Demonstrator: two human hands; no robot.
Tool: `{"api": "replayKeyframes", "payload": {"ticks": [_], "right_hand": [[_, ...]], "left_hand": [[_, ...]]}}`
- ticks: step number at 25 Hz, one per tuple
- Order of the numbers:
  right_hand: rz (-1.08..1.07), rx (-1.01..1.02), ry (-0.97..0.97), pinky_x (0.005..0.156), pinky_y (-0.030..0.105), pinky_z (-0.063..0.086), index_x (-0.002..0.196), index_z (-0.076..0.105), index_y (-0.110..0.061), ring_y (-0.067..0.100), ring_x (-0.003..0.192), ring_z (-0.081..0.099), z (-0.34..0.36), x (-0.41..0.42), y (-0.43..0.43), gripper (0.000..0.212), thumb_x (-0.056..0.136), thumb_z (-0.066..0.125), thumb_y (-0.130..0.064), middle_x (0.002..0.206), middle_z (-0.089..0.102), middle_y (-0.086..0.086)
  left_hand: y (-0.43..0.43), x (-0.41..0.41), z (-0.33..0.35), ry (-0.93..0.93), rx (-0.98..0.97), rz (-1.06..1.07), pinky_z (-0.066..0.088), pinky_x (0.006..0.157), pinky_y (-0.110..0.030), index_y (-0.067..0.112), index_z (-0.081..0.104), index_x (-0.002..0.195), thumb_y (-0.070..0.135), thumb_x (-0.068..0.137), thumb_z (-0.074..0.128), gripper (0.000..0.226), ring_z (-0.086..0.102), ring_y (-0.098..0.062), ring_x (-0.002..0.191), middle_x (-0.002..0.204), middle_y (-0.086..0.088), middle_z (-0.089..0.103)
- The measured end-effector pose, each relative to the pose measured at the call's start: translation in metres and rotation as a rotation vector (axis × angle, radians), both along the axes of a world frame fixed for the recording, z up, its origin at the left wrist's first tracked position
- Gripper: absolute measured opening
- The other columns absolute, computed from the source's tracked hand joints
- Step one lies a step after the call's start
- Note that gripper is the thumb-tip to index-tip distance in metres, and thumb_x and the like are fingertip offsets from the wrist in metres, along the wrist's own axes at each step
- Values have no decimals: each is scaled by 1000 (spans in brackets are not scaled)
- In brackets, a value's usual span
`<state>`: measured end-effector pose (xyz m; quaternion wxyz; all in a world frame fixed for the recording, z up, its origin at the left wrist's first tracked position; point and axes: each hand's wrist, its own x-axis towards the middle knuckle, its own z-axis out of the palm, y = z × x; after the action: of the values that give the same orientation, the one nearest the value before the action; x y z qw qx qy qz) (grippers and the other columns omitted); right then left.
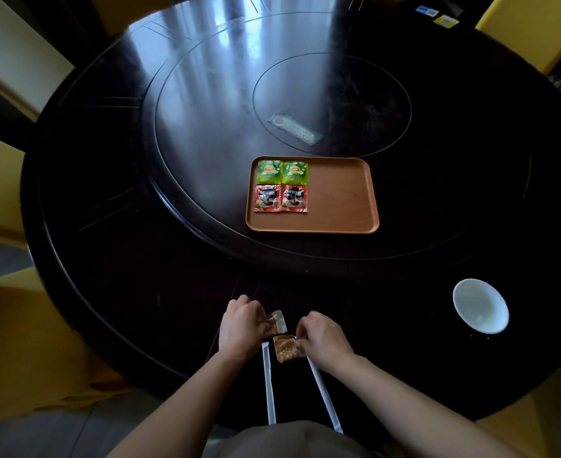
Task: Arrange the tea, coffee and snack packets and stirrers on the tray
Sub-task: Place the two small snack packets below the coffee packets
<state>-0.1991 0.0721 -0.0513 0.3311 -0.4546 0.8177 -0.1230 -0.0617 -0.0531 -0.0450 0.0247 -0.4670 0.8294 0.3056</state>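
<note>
Snack step now: left hand (239, 325) and right hand (325, 337) each pinch a small brown snack packet (277, 322), next carrying both to the bare side of the brown wooden tray (338, 193).

My table (186, 133) is dark, glossy lacquered wood. On it, the tray (338, 200) looks like matt wood grain; its tea packets (282, 172) and coffee packets (280, 199) are shiny foil.

Round dark desk (114, 200) with inset turntable ring. White bowl (480, 305) upright near right edge. Clear plastic packet (295, 129) lying flat at centre; yellow chairs (537, 31) around.
</note>
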Motion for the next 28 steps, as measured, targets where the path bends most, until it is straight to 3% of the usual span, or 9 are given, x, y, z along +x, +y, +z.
{"api": "replayKeyframes", "payload": {"ticks": [12, 16, 20, 24, 28], "right_hand": [[41, -36, 92, 74, 35, 57, 83, 65, -16, 16, 84, 60, 4, -3, -3, 14, 91, 62, -28, 90, 60, -2], [-154, -148, -119, 69, 30, 58, 75, 62, -26, 9, 74, 63, 16, -9, -1, 11, 83, 69, -29, 80, 65, -6], [-375, -324, -344, 71, 28, 61, 75, 66, -30, 7, 77, 70, 39, -22, 2, 10, 78, 75, -35, 86, 75, -9], [-529, -420, -387, 67, 36, 64, 76, 68, -31, 15, 71, 74, 61, -41, -5, 14, 81, 74, -20, 81, 75, -6], [-590, -446, -295, 60, 33, 62, 74, 67, -30, 14, 64, 72, 74, -67, -25, 18, 81, 76, -16, 76, 74, -8]], "left_hand": [[1, 33, 22, 225, 176, 315, 54, 55, -22, 31, 68, 74, 22, 79, 84, 19, 69, -9, 65, 71, 5, 71], [0, 39, 33, 309, 235, 369, 60, 62, -22, 29, 73, 83, 16, 79, 83, 16, 71, -6, 73, 78, 4, 74], [-6, 39, 41, 432, 325, 472, 61, 68, -27, 27, 77, 83, 19, 82, 81, 9, 75, -12, 79, 82, 4, 77], [-25, 24, 49, 539, 364, 538, 62, 70, -31, 25, 80, 82, 20, 83, 80, 6, 75, -14, 78, 82, 4, 79], [-51, -6, 60, 609, 392, 514, 63, 70, -31, 24, 80, 83, 18, 86, 78, 7, 76, -13, 76, 81, 2, 79]]}}
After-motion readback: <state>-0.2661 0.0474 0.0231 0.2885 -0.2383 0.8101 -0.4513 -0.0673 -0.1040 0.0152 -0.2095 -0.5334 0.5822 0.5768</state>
